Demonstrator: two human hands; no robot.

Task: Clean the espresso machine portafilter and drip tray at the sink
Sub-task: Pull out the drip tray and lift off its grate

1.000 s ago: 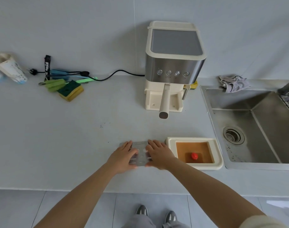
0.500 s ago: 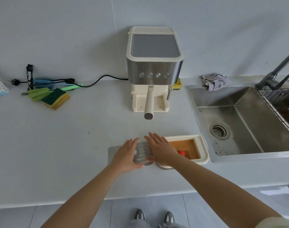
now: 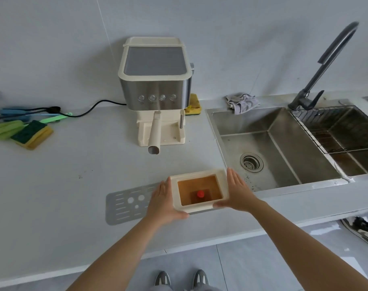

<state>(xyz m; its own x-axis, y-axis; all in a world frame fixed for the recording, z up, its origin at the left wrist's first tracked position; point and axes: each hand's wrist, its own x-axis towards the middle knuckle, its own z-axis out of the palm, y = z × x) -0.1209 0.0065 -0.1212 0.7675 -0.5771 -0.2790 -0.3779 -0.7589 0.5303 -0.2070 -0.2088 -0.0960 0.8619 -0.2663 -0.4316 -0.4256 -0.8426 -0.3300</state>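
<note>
The cream drip tray sits at the front of the grey counter, just left of the sink, and it is held between both hands. The left hand lies flat against the tray's left side and the right hand flat against its right side. The fingers of both are straight and point away from the person, and each thumb is stretched along the near edge. Whether the tray rests on the counter or is raised off it cannot be told. Inside it is brown liquid with a small red float near the middle. The metal grate lies flat on the counter to the left, its right end under the left hand. Further back stands the espresso machine, with the portafilter handle sticking out from under its front toward the person. A grey cloth is bunched at the sink's back corner, near the dark faucet. A green and yellow sponge lies at the far left.
</note>
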